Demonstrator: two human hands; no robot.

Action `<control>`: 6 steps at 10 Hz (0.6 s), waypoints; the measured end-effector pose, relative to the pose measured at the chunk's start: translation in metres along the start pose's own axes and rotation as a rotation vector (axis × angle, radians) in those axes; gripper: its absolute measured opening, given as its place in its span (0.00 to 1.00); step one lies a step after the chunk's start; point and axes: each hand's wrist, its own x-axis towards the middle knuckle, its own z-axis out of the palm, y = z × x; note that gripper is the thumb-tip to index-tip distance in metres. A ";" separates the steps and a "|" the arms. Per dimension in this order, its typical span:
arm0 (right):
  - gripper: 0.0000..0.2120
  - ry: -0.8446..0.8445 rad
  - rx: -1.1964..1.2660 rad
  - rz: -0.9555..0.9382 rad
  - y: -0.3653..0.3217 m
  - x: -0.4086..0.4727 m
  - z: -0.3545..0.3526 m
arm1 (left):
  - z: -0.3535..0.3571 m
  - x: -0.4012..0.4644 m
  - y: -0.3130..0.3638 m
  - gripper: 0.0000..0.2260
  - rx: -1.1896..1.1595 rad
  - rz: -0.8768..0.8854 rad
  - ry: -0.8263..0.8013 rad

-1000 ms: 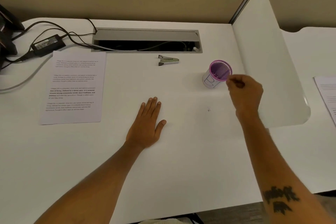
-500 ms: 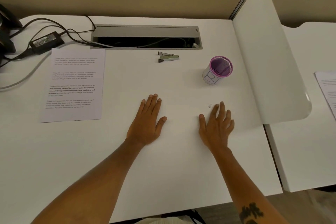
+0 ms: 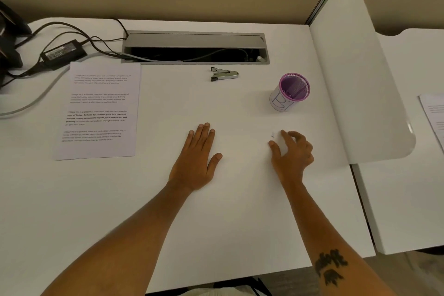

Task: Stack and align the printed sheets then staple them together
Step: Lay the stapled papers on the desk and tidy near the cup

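White laminate fills most of my view: the desk (image 3: pixel 216 223) runs from the near edge to the far wall, with a curved white divider panel (image 3: pixel 355 74) standing along its right side. At the far middle the grey cable tray (image 3: pixel 194 47) sits open, and cables with a black power brick (image 3: pixel 63 51) trail off to the far left.

The printed sheets (image 3: pixel 98 110) lie far left of my hands, flat and text up. They look squared as one pile, though I cannot tell how many there are. More printed paper (image 3: pixel 432 113) shows at the right edge, on the neighbouring desk beyond the divider.

My left hand (image 3: pixel 195 161) rests palm down on bare desk, fingers close together, holding nothing. My right hand (image 3: pixel 292 154) is loosely curled, fingertips on the surface, thumb and forefinger parted beside a tiny speck (image 3: pixel 272 135); it grips nothing I can see.

The purple mesh cup (image 3: pixel 292 91) stands far right of centre. The small metal stapler (image 3: pixel 224 74) lies just near of the tray, well apart from the paper.

As I judge it, the gathering has not begun. I should reach left, lift the pile by both long edges, tap it square on the desk, then bring the stapler to one corner.
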 end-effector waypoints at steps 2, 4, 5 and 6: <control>0.13 0.002 0.179 -0.022 0.003 0.019 0.005 | 0.001 0.000 -0.001 0.33 -0.004 0.002 0.003; 0.11 -0.017 0.229 -0.069 0.008 0.031 0.004 | 0.002 0.001 -0.001 0.33 -0.007 0.001 0.001; 0.10 -0.001 0.226 -0.089 0.009 0.035 0.006 | 0.001 0.001 -0.001 0.33 -0.012 -0.002 0.001; 0.08 0.032 0.213 -0.120 0.007 0.035 0.006 | 0.001 0.001 0.000 0.33 -0.011 -0.005 -0.002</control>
